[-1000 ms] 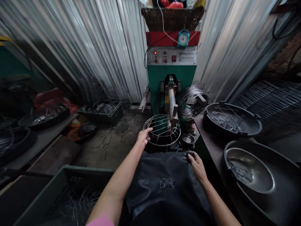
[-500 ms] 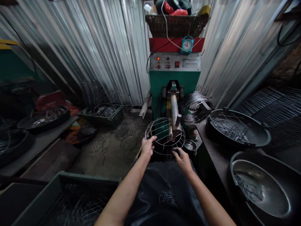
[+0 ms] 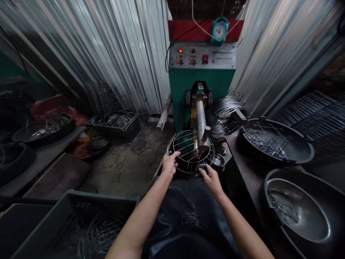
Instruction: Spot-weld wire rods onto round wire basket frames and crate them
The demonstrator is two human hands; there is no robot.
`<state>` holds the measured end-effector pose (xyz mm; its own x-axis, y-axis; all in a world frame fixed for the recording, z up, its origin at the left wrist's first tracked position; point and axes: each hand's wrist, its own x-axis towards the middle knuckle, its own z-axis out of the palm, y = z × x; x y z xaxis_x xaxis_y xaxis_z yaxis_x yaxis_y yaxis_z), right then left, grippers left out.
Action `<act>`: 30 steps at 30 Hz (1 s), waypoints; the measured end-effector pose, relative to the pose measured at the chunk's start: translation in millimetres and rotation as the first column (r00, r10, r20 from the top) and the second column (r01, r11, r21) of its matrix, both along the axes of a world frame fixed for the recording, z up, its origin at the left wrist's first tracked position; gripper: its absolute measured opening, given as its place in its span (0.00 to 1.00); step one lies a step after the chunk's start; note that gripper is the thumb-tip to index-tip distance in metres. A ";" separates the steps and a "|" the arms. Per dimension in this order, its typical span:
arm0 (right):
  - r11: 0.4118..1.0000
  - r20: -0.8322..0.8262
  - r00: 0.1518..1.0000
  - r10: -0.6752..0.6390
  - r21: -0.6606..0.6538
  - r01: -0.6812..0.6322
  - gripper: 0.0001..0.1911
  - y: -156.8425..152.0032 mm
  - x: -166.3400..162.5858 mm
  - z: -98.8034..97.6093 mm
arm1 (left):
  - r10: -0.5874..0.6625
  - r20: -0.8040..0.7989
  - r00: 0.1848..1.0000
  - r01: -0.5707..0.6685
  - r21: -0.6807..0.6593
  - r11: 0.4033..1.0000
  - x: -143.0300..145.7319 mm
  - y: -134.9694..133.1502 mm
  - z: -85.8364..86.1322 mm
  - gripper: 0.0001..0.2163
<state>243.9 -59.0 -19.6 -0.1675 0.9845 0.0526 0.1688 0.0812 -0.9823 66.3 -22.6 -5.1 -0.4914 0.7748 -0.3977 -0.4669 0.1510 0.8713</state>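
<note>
My left fingers (image 3: 176, 154) are closed on the left rim of the round wire rack (image 3: 185, 161), which hangs by the tip of the metal arm (image 3: 201, 118) ahead. I judge it light, stiff and smooth, best taken by its outer ring. My right fingers (image 3: 204, 170) bunch at its near edge; whether they grip anything, I cannot tell. Short wires (image 3: 191, 218) lie on my lap.
</note>
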 end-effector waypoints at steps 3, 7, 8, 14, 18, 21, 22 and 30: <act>1.000 0.005 1.000 0.002 0.005 -0.002 0.11 1.5 3.2 -1.1 | -0.010 0.003 1.000 0.010 0.007 1.000 1.2 1.0 -1.1 0.23; 1.000 0.007 1.000 0.009 0.008 -0.009 0.11 5.5 5.8 1.0 | -0.014 0.032 0.999 0.014 0.010 1.000 2.5 3.7 0.0 0.23; 1.000 0.007 1.000 0.011 0.007 -0.011 0.11 6.6 5.8 2.6 | -0.012 0.040 0.999 0.012 0.012 1.000 2.8 4.6 0.6 0.23; 0.999 0.018 1.000 0.005 0.037 -0.006 0.12 13.5 2.6 13.1 | 0.013 0.074 0.997 -0.012 -0.020 1.000 2.0 9.5 3.0 0.20; 0.999 -0.010 1.000 0.026 0.034 -0.025 0.12 15.0 1.0 13.2 | 0.012 0.075 0.997 -0.008 -0.045 0.999 0.7 10.4 3.2 0.19; 1.000 -0.056 0.998 0.021 -0.013 -0.022 0.13 13.8 0.1 10.5 | 0.036 0.046 0.998 -0.033 -0.057 0.998 1.5 10.2 4.6 0.18; 1.000 -0.060 0.998 0.013 -0.019 -0.014 0.13 13.2 -0.2 10.0 | 0.044 0.040 0.998 -0.042 -0.062 0.997 2.1 10.1 5.2 0.18; 0.985 -0.145 0.975 -0.169 -0.006 0.170 0.19 5.3 14.8 14.2 | 0.080 0.053 0.995 -0.072 -0.133 0.988 5.1 8.8 3.3 0.17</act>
